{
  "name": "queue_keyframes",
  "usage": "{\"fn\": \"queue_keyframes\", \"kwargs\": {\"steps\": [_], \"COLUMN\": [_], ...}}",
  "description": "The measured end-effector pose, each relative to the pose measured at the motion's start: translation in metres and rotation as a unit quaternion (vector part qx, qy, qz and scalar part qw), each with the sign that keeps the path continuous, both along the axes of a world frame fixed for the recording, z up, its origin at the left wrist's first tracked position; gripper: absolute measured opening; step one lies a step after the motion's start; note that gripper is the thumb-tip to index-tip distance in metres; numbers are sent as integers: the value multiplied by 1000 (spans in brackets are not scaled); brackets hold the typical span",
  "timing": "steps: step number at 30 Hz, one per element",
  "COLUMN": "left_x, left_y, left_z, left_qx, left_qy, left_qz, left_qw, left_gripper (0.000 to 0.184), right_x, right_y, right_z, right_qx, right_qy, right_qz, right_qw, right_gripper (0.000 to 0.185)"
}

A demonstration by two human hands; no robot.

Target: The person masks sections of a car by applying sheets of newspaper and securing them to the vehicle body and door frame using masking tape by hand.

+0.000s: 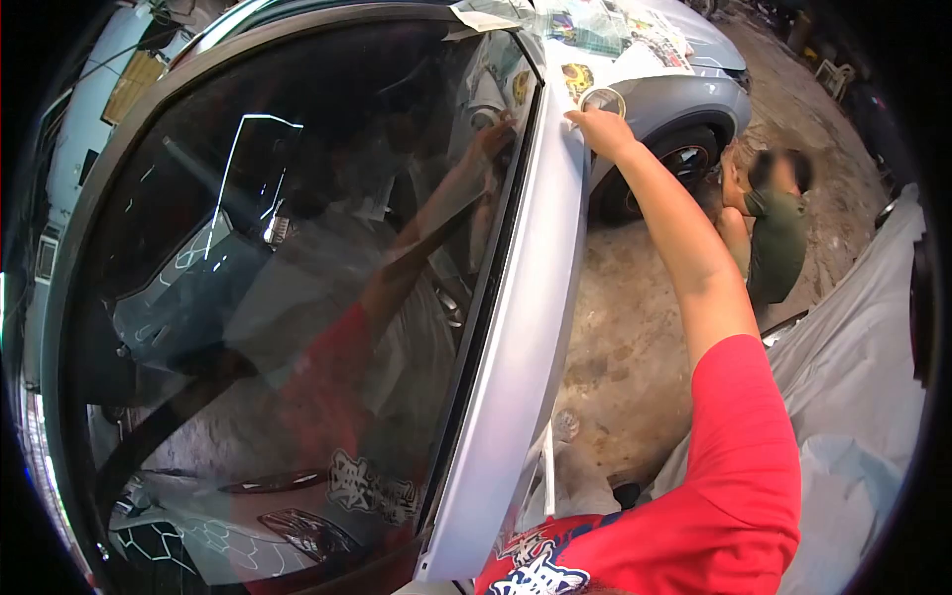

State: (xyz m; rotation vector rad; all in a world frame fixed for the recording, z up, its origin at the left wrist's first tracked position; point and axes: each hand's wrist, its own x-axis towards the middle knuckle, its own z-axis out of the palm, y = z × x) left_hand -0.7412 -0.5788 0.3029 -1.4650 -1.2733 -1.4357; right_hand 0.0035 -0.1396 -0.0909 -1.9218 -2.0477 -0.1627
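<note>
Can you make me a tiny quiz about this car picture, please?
1. True or false: the bare right hand is touching a pale, ring-shaped roll.
2. Pick one: what colour is the top of the crouching person near the wheel?
a) bright yellow
b) dark green
c) white
3. Fill in the blank: the short red cloth sleeve also shows, mirrored, in the car's big, dark, shiny ____.

Key: 1 true; 2 b; 3 glass.

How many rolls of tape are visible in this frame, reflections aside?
1: the pale, ring-shaped roll of tape at the person's right hand, just below the printed newspaper sheets on the silver car. Others may be hidden.
</note>
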Motion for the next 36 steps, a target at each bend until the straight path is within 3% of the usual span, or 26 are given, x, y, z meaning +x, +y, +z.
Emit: {"fn": "queue_keyframes", "kwargs": {"steps": [5,9,12,15,19,23,27,34,36], "left_x": [21,28,35,37,40,44,44,47,48], "left_y": [17,20,30,30,30,30,35,39,39], "left_z": [-24,-33,-33,-38,-39,-40,-42,-46,-46], "left_qx": [-19,-19,-25,-23,-23,-25,-29,-22,-20], "left_qy": [-71,-91,-94,-100,-102,-104,-110,-116,-117], "left_qz": [19,25,27,28,31,38,36,41,40], "left_qw": [997,995,995,994,994,994,993,992,992], "left_gripper": [40,40,40,39,39,38,38,37,37], "right_x": [15,29,41,29,-12,-28,-23,-7,-10], "right_y": [28,40,59,76,79,67,73,131,135], "right_z": [-5,-16,1,-7,-23,-40,-36,-29,-33], "right_qx": [-27,45,135,165,166,134,128,269,261], "right_qy": [-33,71,289,352,324,260,248,350,345], "right_qz": [49,63,-100,-202,-245,-146,-174,-294,-254], "right_qw": [998,995,943,899,899,945,944,848,865], "right_gripper": [14,20,27,31,33,29,27,29,27]}}
